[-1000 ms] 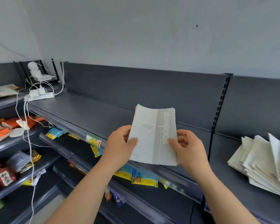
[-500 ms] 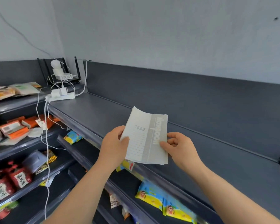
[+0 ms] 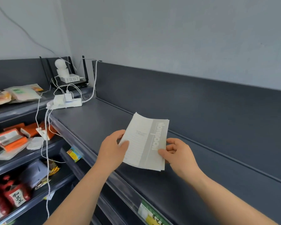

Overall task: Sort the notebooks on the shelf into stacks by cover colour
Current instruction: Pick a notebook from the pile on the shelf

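A thin stack of white notebooks, the top cover lined with a grey strip bearing white lettering, hangs tilted above the dark grey top shelf. My left hand grips its left edge, thumb on the cover. At the stack's lower right edge my right hand pinches it with thumb and fingers. The pile of notebooks that lay to the right is out of view.
A white power strip with plugs and cables sits at the shelf's far left corner, a router and small white camera behind it. Left shelves hold snack packets, orange boxes and red jars. Cables hang over the shelf front.
My view has swung left along the shelf; the white pile at the right has dropped out of view. Both hands keep holding the notebooks, carried leftward over the shelf.
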### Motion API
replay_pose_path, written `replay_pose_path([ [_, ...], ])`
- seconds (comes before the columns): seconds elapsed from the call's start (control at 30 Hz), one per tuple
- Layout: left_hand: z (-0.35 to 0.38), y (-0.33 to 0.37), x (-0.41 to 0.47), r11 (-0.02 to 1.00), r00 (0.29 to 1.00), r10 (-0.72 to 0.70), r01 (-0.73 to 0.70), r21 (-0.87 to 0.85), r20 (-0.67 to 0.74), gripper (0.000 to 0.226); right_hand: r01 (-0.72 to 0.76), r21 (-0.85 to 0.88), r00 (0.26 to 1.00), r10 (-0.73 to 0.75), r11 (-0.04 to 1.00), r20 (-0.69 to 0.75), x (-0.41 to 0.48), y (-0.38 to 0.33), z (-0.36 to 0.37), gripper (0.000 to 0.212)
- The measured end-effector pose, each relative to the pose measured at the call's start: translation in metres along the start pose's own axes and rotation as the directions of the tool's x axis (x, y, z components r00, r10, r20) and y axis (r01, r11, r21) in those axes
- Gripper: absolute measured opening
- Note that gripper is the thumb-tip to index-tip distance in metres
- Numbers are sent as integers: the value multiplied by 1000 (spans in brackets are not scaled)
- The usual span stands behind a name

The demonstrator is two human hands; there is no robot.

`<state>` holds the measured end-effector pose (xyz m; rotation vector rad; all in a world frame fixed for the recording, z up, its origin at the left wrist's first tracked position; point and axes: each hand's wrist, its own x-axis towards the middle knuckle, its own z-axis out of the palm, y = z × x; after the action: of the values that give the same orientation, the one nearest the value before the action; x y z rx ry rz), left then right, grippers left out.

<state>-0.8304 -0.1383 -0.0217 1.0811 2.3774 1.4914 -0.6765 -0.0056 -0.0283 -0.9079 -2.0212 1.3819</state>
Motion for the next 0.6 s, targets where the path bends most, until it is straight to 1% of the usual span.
replay_pose_path([
  [0.23,-29,-57,72,1000,998,2,-2,-12,69,28,-28,-23,999,27,999,-38,55,-9,69,32],
  [0.43,-67,-104,143,999,985,40,-38,-13,166,28,-76,-57,989,68,995,-133,100,-27,137,31],
  [0.6,-95,-140,196,997,965,59,-68,25,257,27,-136,-96,970,113,986,-216,129,-40,192,30],
])
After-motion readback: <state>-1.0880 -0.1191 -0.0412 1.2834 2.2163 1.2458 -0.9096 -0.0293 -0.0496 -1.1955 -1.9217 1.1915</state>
